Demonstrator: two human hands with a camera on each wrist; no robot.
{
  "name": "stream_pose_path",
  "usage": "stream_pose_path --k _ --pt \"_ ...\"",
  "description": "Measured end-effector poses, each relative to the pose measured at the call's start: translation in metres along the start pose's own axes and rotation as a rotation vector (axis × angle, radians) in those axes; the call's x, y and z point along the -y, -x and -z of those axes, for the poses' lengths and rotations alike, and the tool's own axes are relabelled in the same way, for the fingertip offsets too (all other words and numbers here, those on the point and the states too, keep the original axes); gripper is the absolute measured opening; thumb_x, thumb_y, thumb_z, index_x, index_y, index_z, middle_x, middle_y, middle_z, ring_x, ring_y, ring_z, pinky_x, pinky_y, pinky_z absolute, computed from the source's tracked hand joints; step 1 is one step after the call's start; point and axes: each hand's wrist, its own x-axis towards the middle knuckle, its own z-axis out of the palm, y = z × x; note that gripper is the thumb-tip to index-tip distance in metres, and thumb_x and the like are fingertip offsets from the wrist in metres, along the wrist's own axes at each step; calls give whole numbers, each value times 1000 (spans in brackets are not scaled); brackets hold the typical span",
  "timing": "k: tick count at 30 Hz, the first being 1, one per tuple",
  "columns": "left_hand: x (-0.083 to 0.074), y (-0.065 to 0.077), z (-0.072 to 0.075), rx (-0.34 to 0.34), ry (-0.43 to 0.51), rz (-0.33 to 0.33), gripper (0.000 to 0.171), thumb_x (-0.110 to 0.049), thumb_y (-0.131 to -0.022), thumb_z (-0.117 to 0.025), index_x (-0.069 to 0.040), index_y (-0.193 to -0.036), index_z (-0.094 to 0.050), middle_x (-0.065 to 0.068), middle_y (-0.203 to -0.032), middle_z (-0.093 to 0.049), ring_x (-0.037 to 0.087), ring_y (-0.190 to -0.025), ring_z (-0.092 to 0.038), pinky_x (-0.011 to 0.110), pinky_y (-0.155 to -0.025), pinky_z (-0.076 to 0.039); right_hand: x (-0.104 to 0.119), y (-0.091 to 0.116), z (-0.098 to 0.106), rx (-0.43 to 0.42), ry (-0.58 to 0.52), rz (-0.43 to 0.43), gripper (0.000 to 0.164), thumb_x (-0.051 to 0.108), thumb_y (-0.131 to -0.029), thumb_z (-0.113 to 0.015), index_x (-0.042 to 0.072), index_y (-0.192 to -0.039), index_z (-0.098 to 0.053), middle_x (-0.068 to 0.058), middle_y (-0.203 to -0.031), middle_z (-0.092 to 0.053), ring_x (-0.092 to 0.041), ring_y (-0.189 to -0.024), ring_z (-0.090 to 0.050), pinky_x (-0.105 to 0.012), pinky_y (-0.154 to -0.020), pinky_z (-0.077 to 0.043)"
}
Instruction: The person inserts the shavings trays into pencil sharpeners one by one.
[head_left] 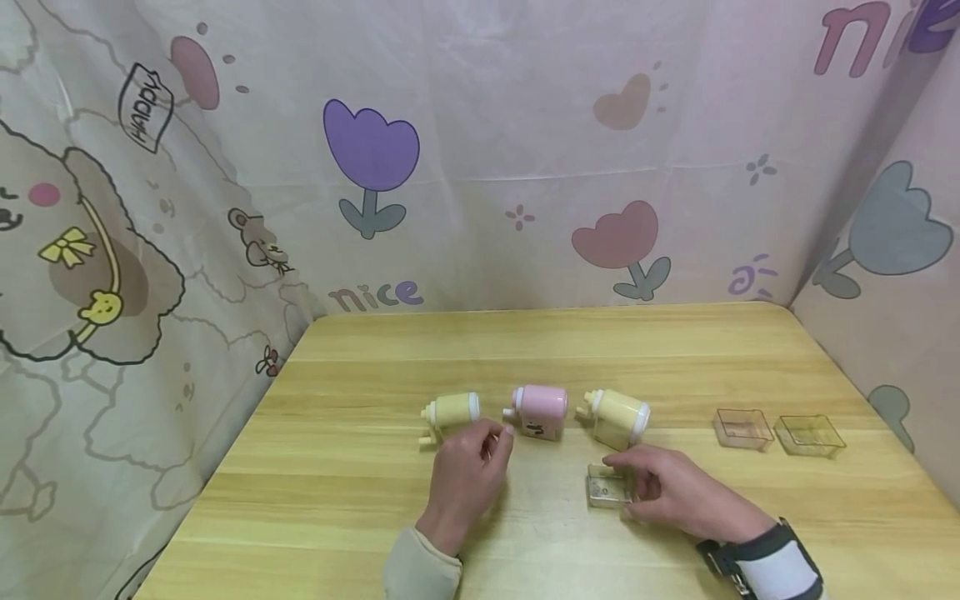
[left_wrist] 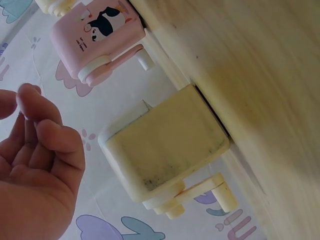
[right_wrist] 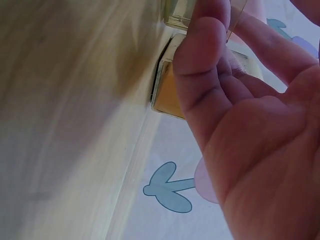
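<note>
My right hand (head_left: 678, 492) pinches a small see-through shavings drawer (head_left: 606, 502) between thumb and fingers, low at the table in front of the right-hand yellow pencil sharpener (head_left: 618, 408). In the right wrist view the fingers hide much of the drawer (right_wrist: 176, 21). My left hand (head_left: 467, 467) has loosely curled fingers with nothing between them. It is nearest to the left yellow pencil sharpener (head_left: 452, 407), apart from its body in the left wrist view, where the crank shows. A pink pencil sharpener (head_left: 543, 404) with a printed picture stands between the two yellow ones.
Two more see-through drawers lie at the right of the wooden table (head_left: 360, 492): a pinkish one (head_left: 742, 442) and a yellowish one (head_left: 810, 447). A printed curtain (head_left: 487, 142) closes off the back and sides.
</note>
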Motion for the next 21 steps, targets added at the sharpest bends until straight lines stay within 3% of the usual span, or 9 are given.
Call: stream_pose_path --k 5,8,10,12,15,18,21 --pt "2 -3 3 -78 -29 -35 8 -23 -88 -63 -15 -89 -63 -9 -78 -54 7 -70 -49 21 -62 -42 -1 0 0 -2 3 -8 63 30 -75 -78 8 -130 -55 6 -84 -52 -7 -73 -50 -25 -60 -46" --pt "5 -6 7 -117 -75 -53 27 -27 -85 -66 -11 -106 -61 1 -100 -59 18 -93 -51 33 -81 -41 -2 0 1 -2 2 -11 63 30 -75 -78 9 -130 -55 5 -84 -52 -7 -72 -50 -25 -59 -46" --pt "7 -7 9 -119 -126 -33 46 -30 -82 -69 -8 -119 -56 7 -118 -56 26 -111 -45 43 -90 -36 -2 0 1 0 -3 -12 63 30 -75 -77 9 -130 -55 5 -84 -52 -7 -72 -50 -25 -59 -46" --pt "10 -7 12 -98 -181 14 61 -32 -78 -73 -7 -129 -50 13 -132 -48 33 -122 -38 49 -94 -30 -1 0 1 1 -10 -16 63 30 -75 -77 9 -130 -55 4 -84 -53 -7 -72 -50 -25 -59 -46" --pt "13 -5 15 -14 -257 106 74 -28 -74 -75 -6 -137 -43 18 -145 -36 39 -132 -26 56 -99 -23 -1 0 1 4 -17 -26 63 31 -75 -78 10 -130 -55 3 -84 -53 -7 -71 -50 -26 -59 -46" --pt "16 -3 18 79 -295 162 71 -19 -74 -75 -7 -137 -43 20 -147 -34 42 -135 -23 59 -102 -20 -1 0 1 8 -20 -43 64 33 -75 -78 12 -130 -55 3 -83 -53 -8 -71 -50 -26 -59 -46" --pt "20 -2 19 125 -307 169 63 -9 -76 -73 -7 -134 -46 18 -143 -39 40 -133 -28 58 -102 -24 -1 0 1 11 -23 -56 64 34 -75 -78 12 -131 -55 3 -84 -53 -8 -72 -50 -26 -59 -46"
